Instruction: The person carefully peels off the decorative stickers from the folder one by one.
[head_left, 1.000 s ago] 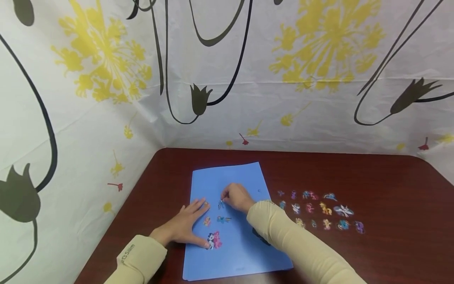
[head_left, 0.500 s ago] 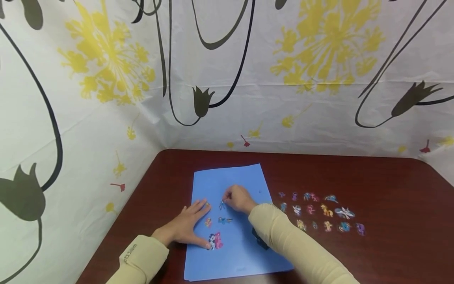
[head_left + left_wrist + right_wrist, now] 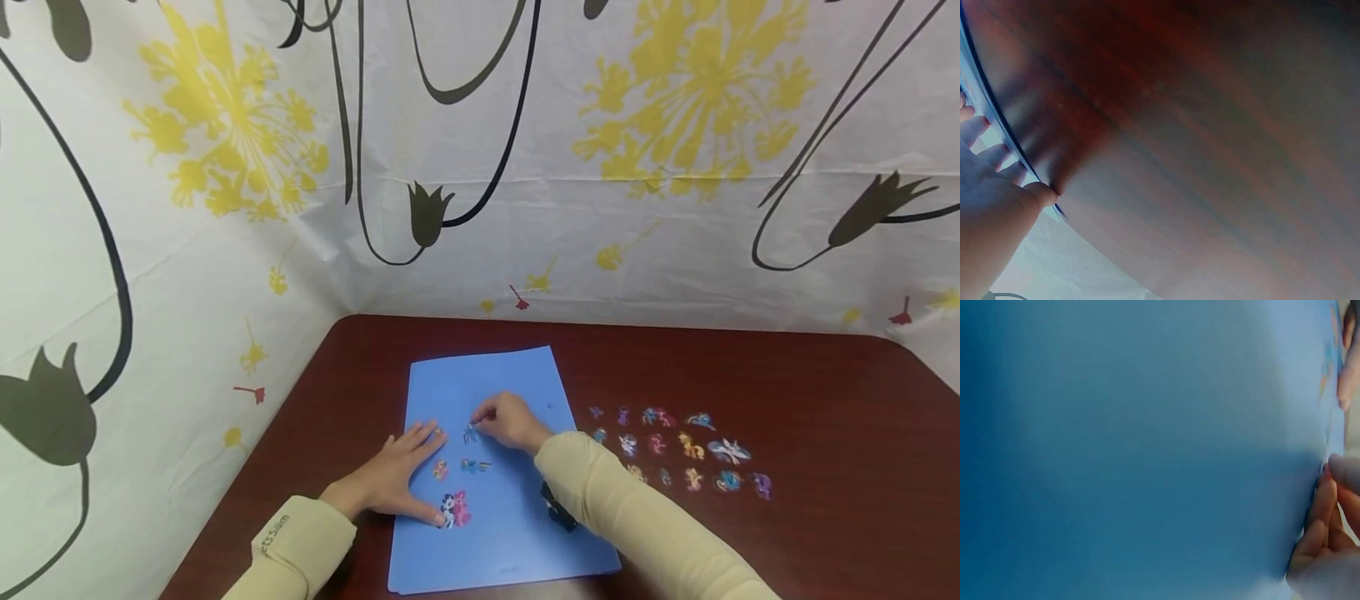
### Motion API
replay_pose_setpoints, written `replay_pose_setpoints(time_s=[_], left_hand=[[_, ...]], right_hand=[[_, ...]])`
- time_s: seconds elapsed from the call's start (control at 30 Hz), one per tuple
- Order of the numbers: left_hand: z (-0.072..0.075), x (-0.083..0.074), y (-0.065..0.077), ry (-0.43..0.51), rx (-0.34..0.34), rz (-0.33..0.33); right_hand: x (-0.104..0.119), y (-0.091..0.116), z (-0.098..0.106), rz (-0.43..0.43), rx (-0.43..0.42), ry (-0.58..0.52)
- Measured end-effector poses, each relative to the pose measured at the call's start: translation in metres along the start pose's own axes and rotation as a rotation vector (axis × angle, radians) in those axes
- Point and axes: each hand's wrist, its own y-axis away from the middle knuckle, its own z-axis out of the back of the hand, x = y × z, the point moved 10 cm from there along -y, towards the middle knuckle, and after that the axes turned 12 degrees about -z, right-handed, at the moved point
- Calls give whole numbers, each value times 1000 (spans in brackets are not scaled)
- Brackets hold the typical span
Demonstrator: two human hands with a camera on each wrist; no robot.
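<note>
Right hand (image 3: pixel 508 421) pinched blue pony sticker (image 3: pixel 469 434) at blue folder (image 3: pixel 517 533).
Fingertips partly hid the sticker; left hand (image 3: pixel 388 477) lay fingers apart. Only the head view showed table stickers (image 3: pixel 691 447).

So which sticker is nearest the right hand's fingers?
The upper blue sticker on the blue sheet, right at the right hand's fingertips; the lower blue sticker lies farther from them.

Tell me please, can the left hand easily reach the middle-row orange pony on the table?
Probably not easily: the left hand is spread on the blue sheet, and the right sleeve crosses between it and the orange pony.
</note>
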Motion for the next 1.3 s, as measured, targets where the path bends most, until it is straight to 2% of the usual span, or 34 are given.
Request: replay_pose_setpoints(time_s=[0.1, 0.3, 0.4, 0.7, 0.83, 1.07, 1.3], left_hand=[[0, 1, 0, 1, -2, 2], [2, -1, 0, 1, -3, -13], [4, -1, -1, 0, -8, -21], [-1, -1, 0, 7, -1, -7], [2, -2, 1, 4, -11, -17], [6, -2, 0, 6, -14, -21], [1, 1, -1, 4, -8, -17]], right_hand=[[7, 2, 1, 43, -51, 46], [13, 2, 4, 28, -128, 112], [15, 1, 6, 25, -130, 119], [12, 1, -1, 50, -81, 146], [14, 2, 1, 72, -98, 161], [19, 2, 1, 55, -107, 214], [19, 1, -2, 65, -84, 222]])
